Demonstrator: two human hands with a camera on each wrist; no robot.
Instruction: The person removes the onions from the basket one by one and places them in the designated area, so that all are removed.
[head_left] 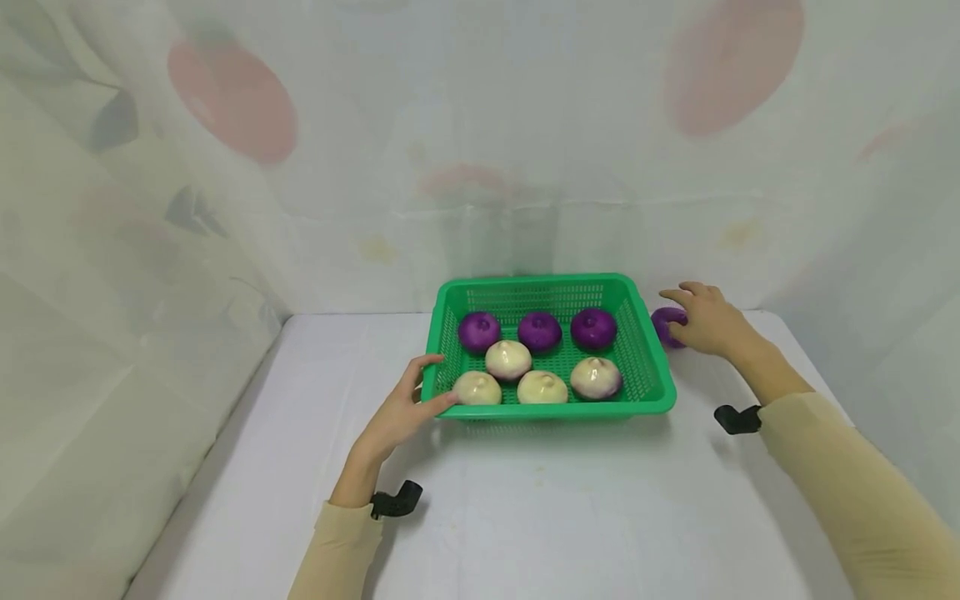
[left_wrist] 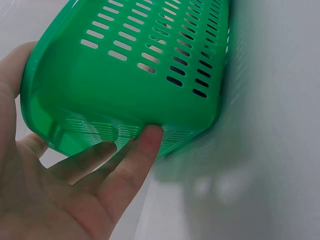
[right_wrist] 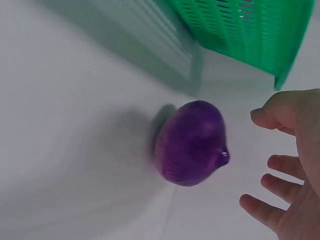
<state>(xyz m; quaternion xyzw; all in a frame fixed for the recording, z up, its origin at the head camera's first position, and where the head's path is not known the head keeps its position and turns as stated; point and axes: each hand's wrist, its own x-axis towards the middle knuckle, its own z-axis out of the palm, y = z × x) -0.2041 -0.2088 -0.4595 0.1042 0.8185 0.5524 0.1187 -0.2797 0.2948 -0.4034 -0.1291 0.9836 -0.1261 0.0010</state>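
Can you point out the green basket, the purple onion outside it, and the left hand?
Green basket (head_left: 555,411): head view, on its front rim.
Purple onion (right_wrist: 191,144): right wrist view, middle of its side.
Left hand (head_left: 394,419): head view, back of the hand.

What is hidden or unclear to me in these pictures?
Head view: part of the loose purple bulb, hidden by the right hand.
Left wrist view: most of what lies inside the green basket, hidden by its slotted wall.
Left wrist view: the thumb tip of the left hand, hidden behind the basket's rim.
Right wrist view: much of the basket, cut off by the top edge.
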